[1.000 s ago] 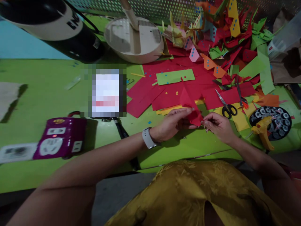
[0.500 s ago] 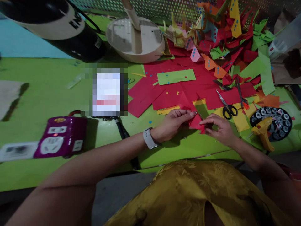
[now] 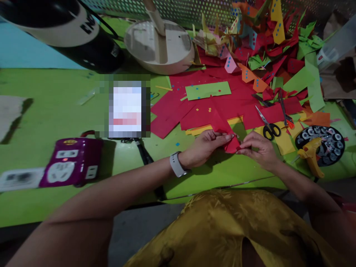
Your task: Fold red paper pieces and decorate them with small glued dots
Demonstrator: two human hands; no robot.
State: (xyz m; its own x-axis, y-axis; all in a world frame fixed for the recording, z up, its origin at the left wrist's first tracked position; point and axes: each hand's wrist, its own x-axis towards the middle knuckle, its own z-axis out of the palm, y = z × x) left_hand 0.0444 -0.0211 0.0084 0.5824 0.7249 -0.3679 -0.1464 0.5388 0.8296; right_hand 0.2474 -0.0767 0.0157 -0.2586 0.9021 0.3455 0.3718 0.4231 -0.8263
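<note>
A folded piece of red paper [image 3: 231,145] is between my two hands, just over the near part of the green table [image 3: 130,163]. My left hand [image 3: 207,146], with a watch [image 3: 178,164] on its wrist, pinches the paper from the left between thumb and fingers. At the paper's lower right corner, the thumb and fingertips of my right hand [image 3: 257,150] are closed on its edge. The paper's narrow end points away from me, over red sheets [image 3: 200,115] lying flat. A green paper strip [image 3: 208,91] rests on those sheets.
Black-handled scissors [image 3: 271,130] lie right of my hands, near a yellow glue gun [image 3: 311,154] on a round black case [image 3: 332,144]. Folded paper shapes [image 3: 250,48] pile up at the back right. Left are a blurred screen [image 3: 126,109], a purple power box [image 3: 73,161] and a lamp base [image 3: 161,48].
My right fingertips have shifted slightly at the paper's lower right corner, and the paper has turned a little. My left hand keeps its pinch in nearly the same place.
</note>
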